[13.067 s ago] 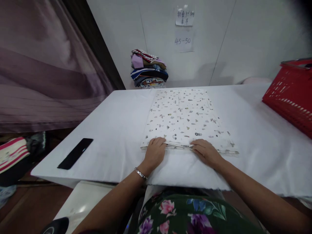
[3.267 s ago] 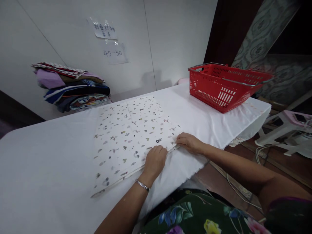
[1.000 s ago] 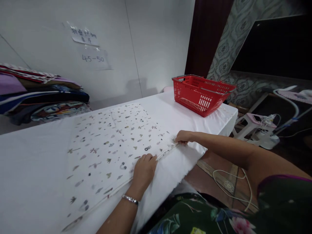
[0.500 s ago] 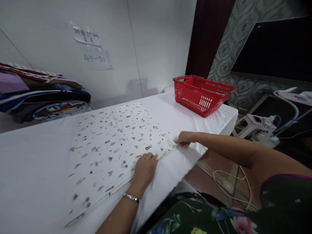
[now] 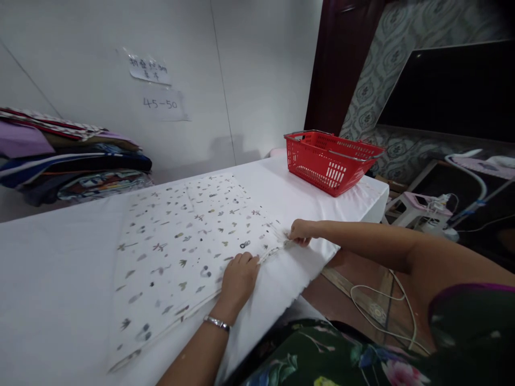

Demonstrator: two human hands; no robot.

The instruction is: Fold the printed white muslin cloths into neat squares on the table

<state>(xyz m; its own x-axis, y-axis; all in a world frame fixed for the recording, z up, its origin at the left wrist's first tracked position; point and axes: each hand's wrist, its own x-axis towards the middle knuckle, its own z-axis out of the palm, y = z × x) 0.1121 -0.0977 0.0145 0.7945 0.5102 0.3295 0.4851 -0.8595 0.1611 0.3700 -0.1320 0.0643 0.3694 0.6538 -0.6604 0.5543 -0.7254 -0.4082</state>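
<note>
A folded white cloth printed with small grey and brown motifs (image 5: 181, 241) lies flat on the white-covered table (image 5: 60, 279). My left hand (image 5: 238, 280) rests palm down on the cloth's near edge, fingers curled over the hem. My right hand (image 5: 300, 231) pinches the cloth's near right corner between thumb and fingers, close to the table's front edge.
A red plastic basket (image 5: 330, 161) stands at the table's far right end. A stack of folded coloured fabrics (image 5: 68, 161) sits against the wall at the left. Paper notes (image 5: 155, 86) hang on the wall. Cables and a pink stool (image 5: 418, 206) lie on the floor to the right.
Over the last second both hands stay on the cloth's near edge; the right hand's pinch at the corner has shifted only slightly. The view has tilted a little.
</note>
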